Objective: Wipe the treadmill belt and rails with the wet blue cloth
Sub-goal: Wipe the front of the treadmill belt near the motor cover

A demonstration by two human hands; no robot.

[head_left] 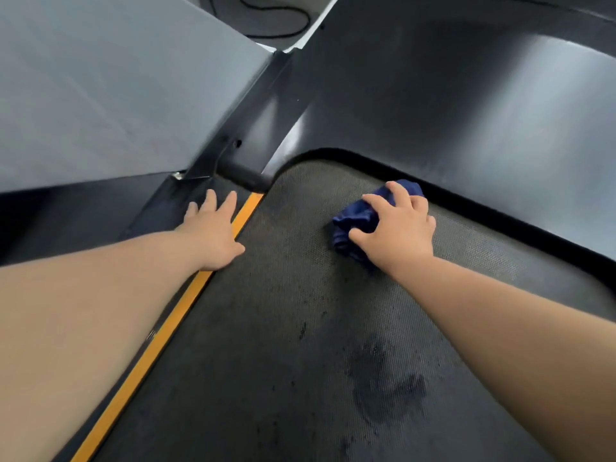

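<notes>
Fingers (380, 201) curl over blue cloth (356, 216); left hand (213, 228) lies flat.

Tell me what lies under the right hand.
A bunched blue cloth, gripped by the right hand on the treadmill belt. The palm hides the rest of the cloth.

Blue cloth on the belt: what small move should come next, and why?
Probably sweep the blue cloth left across the belt toward the orange stripe: the right hand grips it at the far edge, where the surface looks dry; wet marks lie nearer.
</notes>
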